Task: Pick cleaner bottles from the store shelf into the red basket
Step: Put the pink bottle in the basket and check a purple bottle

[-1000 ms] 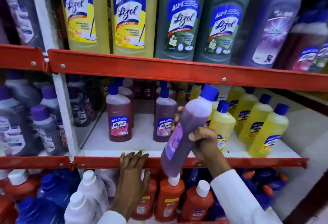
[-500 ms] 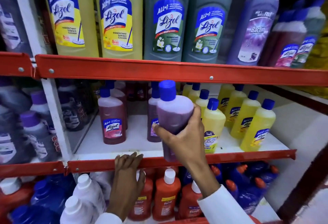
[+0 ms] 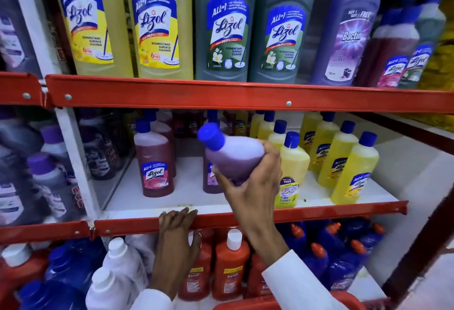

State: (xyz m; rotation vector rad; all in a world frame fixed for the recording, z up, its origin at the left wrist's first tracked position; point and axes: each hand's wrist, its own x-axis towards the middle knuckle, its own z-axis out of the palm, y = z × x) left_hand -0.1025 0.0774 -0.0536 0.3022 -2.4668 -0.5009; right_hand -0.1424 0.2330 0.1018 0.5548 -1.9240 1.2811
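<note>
My right hand point(image 3: 250, 187) grips a purple cleaner bottle point(image 3: 231, 155) with a blue cap, tilted so the cap points up and left, in front of the middle shelf point(image 3: 319, 209). My left hand point(image 3: 175, 231) rests with its fingers hooked over the red front lip of that shelf. The red basket point(image 3: 282, 303) shows only as a rim at the bottom edge, below my right sleeve. A dark red Lizol bottle point(image 3: 154, 162) and several yellow bottles point(image 3: 353, 169) stand on the middle shelf.
Large yellow and green Lizol bottles point(image 3: 226, 24) line the top shelf above a red rail point(image 3: 245, 93). Orange Bactin bottles point(image 3: 231, 265), white bottles point(image 3: 118, 273) and blue bottles point(image 3: 339, 255) fill the lower shelf. A white upright point(image 3: 71, 137) divides the left bay.
The purple bottle has been tipped from leaning right, through upright, to leaning left in my right hand. My left hand has slid up onto the shelf lip.
</note>
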